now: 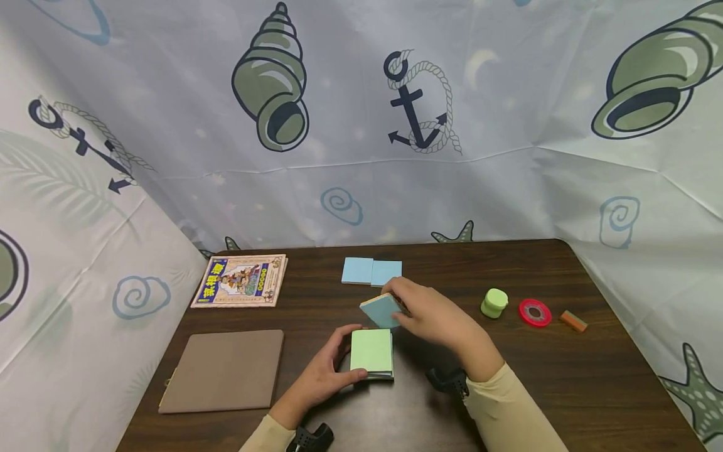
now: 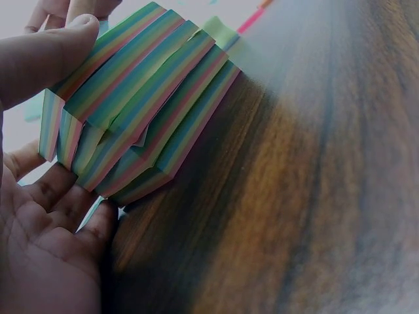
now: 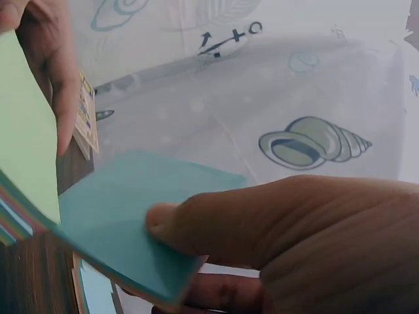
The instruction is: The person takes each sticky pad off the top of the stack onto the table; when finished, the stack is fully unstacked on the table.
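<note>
My left hand (image 1: pixel 324 370) grips a stack of sticky note pads (image 1: pixel 371 350) from its left side, thumb along the near edge. The top pad is pale green; striped, multicoloured edges of several pads (image 2: pixel 141 98) show in the left wrist view. Just beyond the stack, my right hand (image 1: pixel 429 307) pinches a sticky note pad with a blue top (image 3: pixel 131 209), thumb on the blue face and fingers beneath. That pad is tilted and held up off the table. Two light blue sticky note pads (image 1: pixel 357 270) lie side by side behind it.
To the left lie an illustrated book (image 1: pixel 240 280) and a brown notebook (image 1: pixel 223 371). On the right are a small green container (image 1: pixel 494 303), a red ring-shaped roll (image 1: pixel 535 312) and an orange-brown block (image 1: pixel 573 321). A patterned cloth (image 1: pixel 361 125) hangs behind the dark wooden table (image 1: pixel 565 389).
</note>
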Demonstrator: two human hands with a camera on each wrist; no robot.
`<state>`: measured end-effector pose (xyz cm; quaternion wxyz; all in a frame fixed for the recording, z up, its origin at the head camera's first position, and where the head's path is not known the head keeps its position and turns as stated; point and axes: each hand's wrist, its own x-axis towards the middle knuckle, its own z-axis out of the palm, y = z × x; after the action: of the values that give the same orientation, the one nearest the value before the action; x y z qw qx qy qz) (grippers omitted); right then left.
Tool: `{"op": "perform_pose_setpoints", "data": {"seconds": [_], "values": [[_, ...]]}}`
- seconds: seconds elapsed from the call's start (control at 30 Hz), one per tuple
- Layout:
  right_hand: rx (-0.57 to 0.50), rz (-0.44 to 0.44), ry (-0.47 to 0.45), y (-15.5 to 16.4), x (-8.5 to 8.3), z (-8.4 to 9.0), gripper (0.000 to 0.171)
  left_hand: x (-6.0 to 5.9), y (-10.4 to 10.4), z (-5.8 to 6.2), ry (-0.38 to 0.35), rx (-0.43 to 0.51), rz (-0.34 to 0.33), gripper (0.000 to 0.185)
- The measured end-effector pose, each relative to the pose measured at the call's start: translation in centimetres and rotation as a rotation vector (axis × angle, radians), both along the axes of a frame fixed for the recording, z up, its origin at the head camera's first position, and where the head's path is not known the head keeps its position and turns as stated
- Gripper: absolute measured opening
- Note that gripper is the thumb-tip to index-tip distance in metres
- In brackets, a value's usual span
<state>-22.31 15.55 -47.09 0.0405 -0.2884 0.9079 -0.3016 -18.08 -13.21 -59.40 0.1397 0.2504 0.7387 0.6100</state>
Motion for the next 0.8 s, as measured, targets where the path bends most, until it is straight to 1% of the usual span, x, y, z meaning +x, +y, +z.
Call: {"op": "perform_pose_setpoints", "data": {"seconds": [0.13, 0.3, 0.4, 0.53, 0.7, 0.8], "values": [[-0.038, -0.033, 0.062, 0.6, -0.6, -0.2, 0.050, 0.0, 0.0, 0.1, -0.001, -0.003, 0.002, 0.087], [-0.091, -0.079, 0.193, 1.3, -1.6, -1.2, 0.041, 0.0, 0.0, 0.0, 0.001, -0.007, 0.000, 0.087], [-0.130, -0.140, 0.249, 1.8, -2.2, -1.9, 0.036, 0.0, 0.0, 0.0, 0.007, -0.006, -0.002, 0.086], [-0.206, -0.248, 0.258, 2.4, -3.0, -3.0, 0.030, 0.0, 0.0, 0.0, 0.012, -0.006, -0.003, 0.086], [-0.290, -0.392, 0.258, 2.9, -4.0, -4.4, 0.013, 0.0, 0.0, 0.0, -0.005, 0.010, -0.008, 0.087], [-0.346, -0.474, 0.256, 3.1, -4.5, -5.3, 0.011, 0.0, 0.0, 0.0, -0.008, 0.018, -0.011, 0.087]]}}
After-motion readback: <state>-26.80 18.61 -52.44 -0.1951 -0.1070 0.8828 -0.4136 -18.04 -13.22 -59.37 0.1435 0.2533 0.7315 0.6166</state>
